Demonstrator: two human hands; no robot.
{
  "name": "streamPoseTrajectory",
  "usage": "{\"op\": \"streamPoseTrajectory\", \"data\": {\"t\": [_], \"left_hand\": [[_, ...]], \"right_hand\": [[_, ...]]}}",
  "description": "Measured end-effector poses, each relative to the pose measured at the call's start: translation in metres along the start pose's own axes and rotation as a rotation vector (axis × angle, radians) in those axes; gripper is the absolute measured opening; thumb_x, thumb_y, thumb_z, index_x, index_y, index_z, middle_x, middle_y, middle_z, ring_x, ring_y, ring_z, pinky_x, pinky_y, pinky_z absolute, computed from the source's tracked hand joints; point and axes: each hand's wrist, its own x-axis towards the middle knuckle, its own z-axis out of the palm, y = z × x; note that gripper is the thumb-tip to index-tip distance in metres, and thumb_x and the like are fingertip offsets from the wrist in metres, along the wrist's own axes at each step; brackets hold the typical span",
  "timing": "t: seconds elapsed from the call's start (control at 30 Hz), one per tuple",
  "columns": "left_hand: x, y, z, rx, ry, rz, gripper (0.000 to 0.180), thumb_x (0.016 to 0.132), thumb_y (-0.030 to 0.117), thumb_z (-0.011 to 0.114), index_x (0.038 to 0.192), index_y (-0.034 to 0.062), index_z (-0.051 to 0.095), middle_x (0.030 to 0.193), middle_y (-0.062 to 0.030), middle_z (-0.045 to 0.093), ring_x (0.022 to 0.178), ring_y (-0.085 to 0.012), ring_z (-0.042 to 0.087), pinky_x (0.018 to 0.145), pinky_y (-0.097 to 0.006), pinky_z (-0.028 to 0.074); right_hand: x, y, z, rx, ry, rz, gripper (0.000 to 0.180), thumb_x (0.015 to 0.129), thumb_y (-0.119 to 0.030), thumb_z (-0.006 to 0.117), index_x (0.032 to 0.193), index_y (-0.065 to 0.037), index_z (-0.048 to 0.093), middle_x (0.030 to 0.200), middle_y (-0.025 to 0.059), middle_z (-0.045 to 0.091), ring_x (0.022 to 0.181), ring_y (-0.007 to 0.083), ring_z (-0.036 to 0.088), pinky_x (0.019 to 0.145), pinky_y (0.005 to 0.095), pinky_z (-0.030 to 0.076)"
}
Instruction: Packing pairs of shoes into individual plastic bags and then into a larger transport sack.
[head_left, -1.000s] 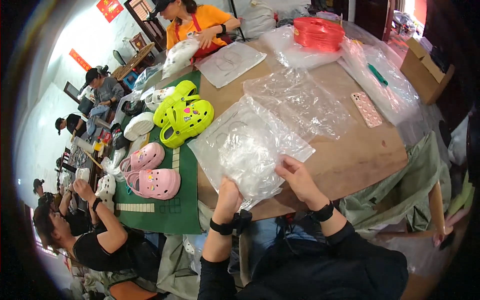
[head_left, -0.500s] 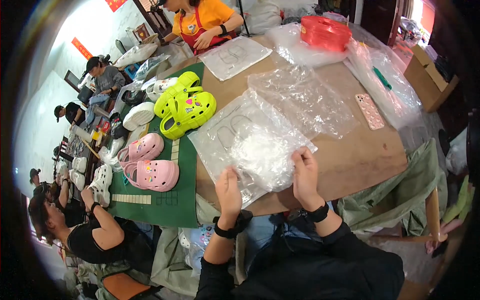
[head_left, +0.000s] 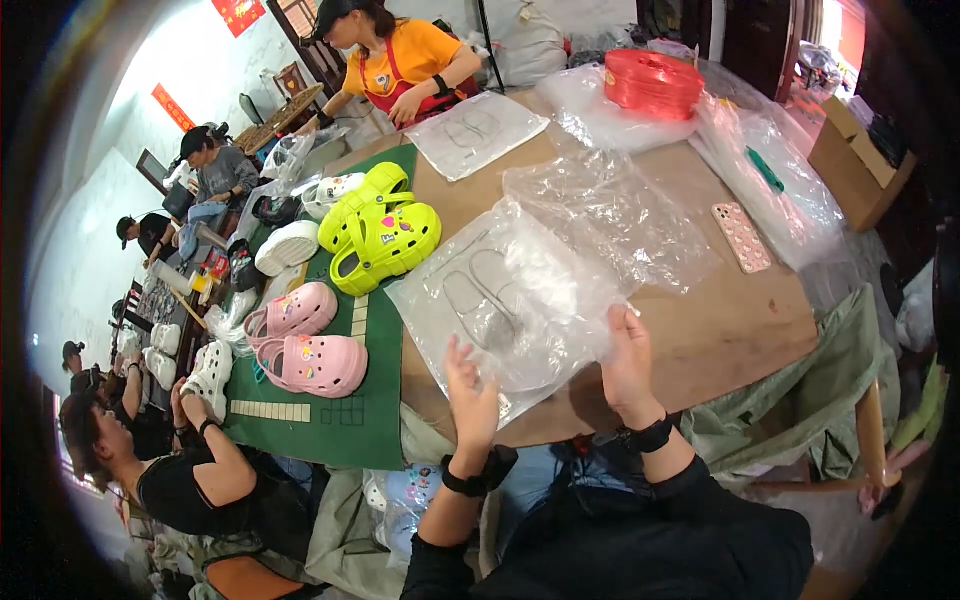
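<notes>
A clear plastic bag point(head_left: 545, 290) with a printed outline of a pair of shoes lies flat on the brown tabletop before me. My left hand point(head_left: 470, 395) is at its near left edge, with fingers apart and nothing gripped. At the right edge of the bag, my right hand point(head_left: 628, 365) has its thumb and fingers pinched on the plastic. Beyond it lies more loose clear plastic point(head_left: 610, 215). To the left stand yellow-green clogs point(head_left: 395, 240) and pink clogs point(head_left: 318, 365), decorated with small charms, on a green mat point(head_left: 365, 425).
A red roll of plastic twine point(head_left: 652, 85) sits at the far right. Nearby are a phone in a pink case point(head_left: 741, 238) and a green cutter point(head_left: 765, 170). Another printed bag point(head_left: 480, 135) lies before a co-worker in orange point(head_left: 425, 60). A fabric sack point(head_left: 800, 390) hangs at the right.
The bag's bunched, bright middle has flattened, so more of the printed outline shows. My left hand has opened from the plastic; my right hand has moved slightly right.
</notes>
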Motion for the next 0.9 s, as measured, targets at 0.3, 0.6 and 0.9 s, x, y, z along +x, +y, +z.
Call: {"op": "streamPoseTrajectory", "data": {"t": [0.3, 0.6, 0.9], "left_hand": [[-0.009, 0.023, 0.000, -0.064, -0.318, -0.324, 0.039, 0.081, 0.008, 0.061, 0.116, -0.0041, 0.050, 0.104, -0.0122, 0.061, 0.094, -0.0203, 0.059, 0.082, -0.031, 0.047], [0.030, 0.035, -0.040, -0.693, 0.019, -0.161, 0.016, 0.090, 0.002, 0.046, 0.106, 0.0023, 0.045, 0.101, -0.0095, 0.058, 0.089, -0.0192, 0.060, 0.075, -0.033, 0.052], [0.047, 0.040, -0.098, -0.550, -0.059, -0.173, 0.010, 0.090, 0.006, 0.053, 0.099, 0.0069, 0.048, 0.086, -0.0008, 0.057, 0.067, -0.0074, 0.053, 0.061, -0.021, 0.046]], "right_hand": [[-0.022, -0.003, 0.014, -0.519, -0.418, 0.173, 0.030, 0.092, -0.023, 0.055, 0.070, -0.002, 0.055, 0.067, -0.0048, 0.053, 0.067, 0.0020, 0.045, 0.059, 0.0203, 0.038], [0.014, -0.029, 0.002, -0.276, -0.094, 0.220, 0.028, 0.092, -0.031, 0.054, 0.075, -0.009, 0.051, 0.054, -0.0043, 0.044, 0.042, 0.0046, 0.038, 0.038, 0.0200, 0.029], [0.036, -0.067, -0.016, -0.125, -0.050, 0.363, 0.039, 0.091, -0.043, 0.052, 0.068, -0.014, 0.042, 0.050, -0.0070, 0.034, 0.039, 0.0028, 0.028, 0.035, 0.0193, 0.021]]}}
